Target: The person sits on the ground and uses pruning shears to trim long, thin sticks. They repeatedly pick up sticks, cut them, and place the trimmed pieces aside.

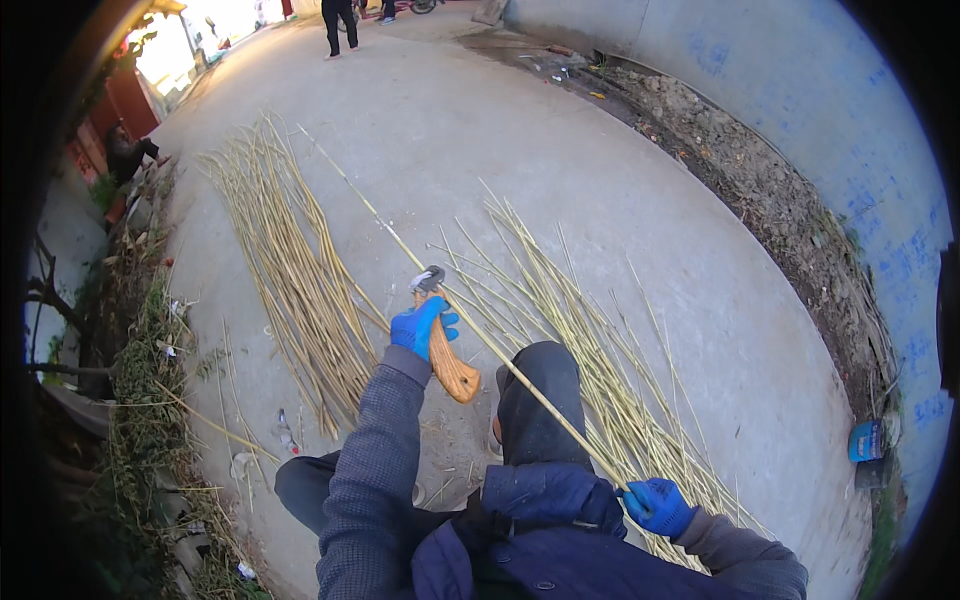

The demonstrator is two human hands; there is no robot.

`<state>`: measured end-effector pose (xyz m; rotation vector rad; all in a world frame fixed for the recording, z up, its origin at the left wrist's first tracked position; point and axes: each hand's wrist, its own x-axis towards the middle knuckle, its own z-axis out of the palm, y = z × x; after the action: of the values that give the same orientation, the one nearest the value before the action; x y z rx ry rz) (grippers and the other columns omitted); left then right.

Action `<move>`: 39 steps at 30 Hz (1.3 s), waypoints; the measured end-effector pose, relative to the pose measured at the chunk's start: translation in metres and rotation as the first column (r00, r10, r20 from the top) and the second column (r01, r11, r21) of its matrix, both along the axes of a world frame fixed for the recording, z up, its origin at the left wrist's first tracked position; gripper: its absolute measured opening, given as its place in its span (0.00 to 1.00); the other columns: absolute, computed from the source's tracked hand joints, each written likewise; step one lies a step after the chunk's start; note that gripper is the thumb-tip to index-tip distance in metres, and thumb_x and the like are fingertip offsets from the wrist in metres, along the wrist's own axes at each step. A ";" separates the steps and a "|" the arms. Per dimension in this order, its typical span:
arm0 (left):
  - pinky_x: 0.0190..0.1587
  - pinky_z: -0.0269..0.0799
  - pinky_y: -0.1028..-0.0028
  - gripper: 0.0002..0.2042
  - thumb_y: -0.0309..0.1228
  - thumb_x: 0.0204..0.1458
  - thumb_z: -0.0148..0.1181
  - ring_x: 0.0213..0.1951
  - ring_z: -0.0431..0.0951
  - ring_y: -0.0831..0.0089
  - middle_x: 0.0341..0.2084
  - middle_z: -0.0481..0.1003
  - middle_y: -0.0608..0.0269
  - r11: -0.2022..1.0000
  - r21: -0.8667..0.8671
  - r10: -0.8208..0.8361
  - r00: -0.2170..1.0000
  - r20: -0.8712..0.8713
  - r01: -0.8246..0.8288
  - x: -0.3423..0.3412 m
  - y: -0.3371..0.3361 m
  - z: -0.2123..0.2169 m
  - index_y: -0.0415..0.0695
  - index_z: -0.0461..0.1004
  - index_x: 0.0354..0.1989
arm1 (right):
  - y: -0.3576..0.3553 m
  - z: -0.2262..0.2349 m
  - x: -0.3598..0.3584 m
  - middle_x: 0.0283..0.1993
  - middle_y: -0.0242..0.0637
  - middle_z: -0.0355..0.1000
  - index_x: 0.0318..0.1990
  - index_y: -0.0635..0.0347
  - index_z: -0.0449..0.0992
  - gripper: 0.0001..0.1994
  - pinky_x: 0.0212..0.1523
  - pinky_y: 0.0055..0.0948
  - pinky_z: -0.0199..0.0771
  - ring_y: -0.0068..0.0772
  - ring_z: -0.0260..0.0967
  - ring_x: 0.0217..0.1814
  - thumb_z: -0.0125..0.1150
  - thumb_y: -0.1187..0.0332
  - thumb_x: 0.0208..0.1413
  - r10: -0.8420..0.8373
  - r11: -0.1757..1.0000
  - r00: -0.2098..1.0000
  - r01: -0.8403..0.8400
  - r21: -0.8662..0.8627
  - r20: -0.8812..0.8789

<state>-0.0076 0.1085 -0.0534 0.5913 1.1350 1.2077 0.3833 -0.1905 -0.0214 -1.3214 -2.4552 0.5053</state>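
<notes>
- Head view: the blue-gloved left hand (422, 328) is closed round a curved, orange-brown, wooden-handled tool with a grey metal head (454, 368); the blue-gloved right hand (660, 506) grips the near end of a long, thin, yellow-green stalk (520, 378); the hands are well apart
- The stalk slants over the dark-trousered knee (555, 365) and meets the tool's metal head; whether it sits inside, I cannot tell
- I would keep the stalk straight between the hands, the head square to it, the pressure light and even, lest it snap
- Best keep the far tip off the brown stalk pile (290, 270) at left
</notes>
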 end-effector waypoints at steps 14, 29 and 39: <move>0.30 0.81 0.69 0.18 0.36 0.56 0.62 0.32 0.81 0.65 0.37 0.77 0.52 0.954 -0.049 -0.294 0.955 0.026 0.295 0.102 -0.053 0.032 0.34 0.73 0.47 | 0.054 0.031 -0.020 0.28 0.35 0.75 0.58 0.62 0.70 0.17 0.31 0.25 0.76 0.23 0.74 0.27 0.49 0.63 0.66 -0.592 0.622 0.743 0.174 -0.763 -0.313; 0.37 0.77 0.71 0.18 0.35 0.53 0.64 0.37 0.79 0.69 0.37 0.77 0.59 0.984 0.165 0.085 0.988 -0.127 -0.064 -0.097 0.090 0.045 0.38 0.74 0.49 | -0.101 -0.048 0.073 0.14 0.37 0.63 0.27 0.57 0.72 0.04 0.20 0.41 0.60 0.43 0.62 0.14 0.63 0.72 0.48 -0.195 0.981 0.975 0.191 0.047 0.106; 0.72 0.42 0.62 0.36 0.47 0.58 0.56 0.72 0.46 0.59 0.71 0.51 0.56 0.992 0.124 0.039 0.952 -0.303 -0.001 -0.268 0.114 0.033 0.51 0.49 0.72 | -0.192 -0.103 0.173 0.14 0.36 0.60 0.23 0.51 0.65 0.10 0.24 0.41 0.56 0.44 0.58 0.16 0.59 0.67 0.52 -0.440 0.892 0.777 0.437 0.117 0.450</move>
<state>-0.2755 0.2224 -0.0201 0.8853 1.3338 1.2377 0.5562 -0.3823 -0.1247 -2.1465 -2.3429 0.0550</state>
